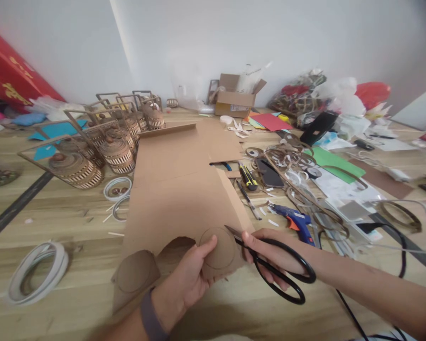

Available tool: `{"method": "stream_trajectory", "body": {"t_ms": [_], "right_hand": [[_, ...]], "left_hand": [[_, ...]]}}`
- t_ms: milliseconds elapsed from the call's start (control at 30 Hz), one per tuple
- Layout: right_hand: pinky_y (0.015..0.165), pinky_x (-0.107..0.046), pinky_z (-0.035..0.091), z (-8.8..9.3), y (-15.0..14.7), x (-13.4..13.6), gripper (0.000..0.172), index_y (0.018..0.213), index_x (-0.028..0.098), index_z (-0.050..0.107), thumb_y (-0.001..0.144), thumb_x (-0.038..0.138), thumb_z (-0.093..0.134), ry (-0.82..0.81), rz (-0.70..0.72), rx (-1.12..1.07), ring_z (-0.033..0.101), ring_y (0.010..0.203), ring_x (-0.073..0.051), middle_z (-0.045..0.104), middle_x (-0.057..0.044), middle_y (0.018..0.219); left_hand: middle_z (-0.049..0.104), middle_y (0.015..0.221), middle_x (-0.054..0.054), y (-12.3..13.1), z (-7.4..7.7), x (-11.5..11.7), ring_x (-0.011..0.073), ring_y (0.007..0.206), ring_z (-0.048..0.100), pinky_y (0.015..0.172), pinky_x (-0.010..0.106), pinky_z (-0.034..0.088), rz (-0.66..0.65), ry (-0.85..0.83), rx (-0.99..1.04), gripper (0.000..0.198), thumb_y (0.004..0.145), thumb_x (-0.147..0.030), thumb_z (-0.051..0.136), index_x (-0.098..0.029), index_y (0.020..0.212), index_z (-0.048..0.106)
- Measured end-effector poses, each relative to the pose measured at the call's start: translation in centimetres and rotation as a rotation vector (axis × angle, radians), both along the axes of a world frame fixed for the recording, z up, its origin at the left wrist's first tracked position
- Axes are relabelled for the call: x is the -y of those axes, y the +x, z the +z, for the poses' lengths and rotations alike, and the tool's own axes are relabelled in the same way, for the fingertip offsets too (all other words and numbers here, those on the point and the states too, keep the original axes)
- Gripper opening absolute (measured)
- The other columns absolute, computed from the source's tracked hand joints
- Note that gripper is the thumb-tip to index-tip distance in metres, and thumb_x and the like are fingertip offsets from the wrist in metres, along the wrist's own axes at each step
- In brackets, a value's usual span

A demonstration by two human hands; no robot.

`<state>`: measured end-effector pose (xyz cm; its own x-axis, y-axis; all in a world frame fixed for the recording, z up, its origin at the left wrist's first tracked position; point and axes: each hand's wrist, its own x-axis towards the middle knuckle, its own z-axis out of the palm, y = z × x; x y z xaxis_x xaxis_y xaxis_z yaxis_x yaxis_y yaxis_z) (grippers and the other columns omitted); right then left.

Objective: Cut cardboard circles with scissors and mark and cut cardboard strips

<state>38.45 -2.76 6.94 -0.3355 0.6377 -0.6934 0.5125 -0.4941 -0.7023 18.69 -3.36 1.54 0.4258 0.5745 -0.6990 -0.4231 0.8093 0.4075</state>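
Observation:
My left hand grips a piece of brown cardboard with a circle drawn on it, the thumb lying on top. Black-handled scissors are in my right hand, their blade tips pointing left at the drawn circle's right edge. Whether the blades touch the cardboard I cannot tell. Below both hands lies a large cardboard sheet with a curved cut-out in its near edge. Left of my wrist is another cardboard piece, also marked with a circle.
Several small lidded baskets with tall handles stand at the back left. White tape rolls lie at left. On the right are a blue glue gun, a yellow utility knife, a phone and tangled brown strips. An open carton stands by the wall.

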Motion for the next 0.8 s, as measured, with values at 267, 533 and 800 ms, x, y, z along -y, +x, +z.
{"method": "stream_trajectory", "body": {"t_ms": [267,533,800], "right_hand": [[0.03,-0.02,0.028,-0.5,-0.4,0.8,0.076,0.076,0.023,0.05,0.071,0.097,0.034,0.075,0.0,0.077,0.031,0.028,-0.008,0.042,0.007,0.039],[0.036,-0.021,0.036,0.0,0.1,-0.2,0.088,0.078,0.023,0.053,0.059,0.106,0.032,0.056,0.045,0.046,0.044,0.034,-0.009,0.05,0.004,0.049],[0.035,-0.019,0.036,1.7,-0.3,-3.1,0.093,0.079,0.019,0.055,0.056,0.107,0.033,-0.02,0.209,0.114,0.047,0.036,-0.008,0.052,0.004,0.05]], "left_hand": [[0.08,0.093,0.015,0.1,0.1,0.1,0.0281,0.101,0.075,0.095,0.036,0.056,0.081,0.023,0.005,0.025,0.093,-0.024,0.064,-0.007,0.108,0.074],[0.081,0.096,0.013,-0.3,-0.5,0.0,0.0312,0.103,0.074,0.098,0.043,0.055,0.139,0.108,-0.083,0.029,0.076,-0.027,0.082,-0.013,0.099,0.072],[0.079,0.107,0.013,-0.4,-0.4,0.2,0.034,0.114,0.069,0.099,0.043,0.053,0.151,0.204,-0.022,0.055,0.059,-0.036,0.093,-0.014,0.104,0.072]]}}
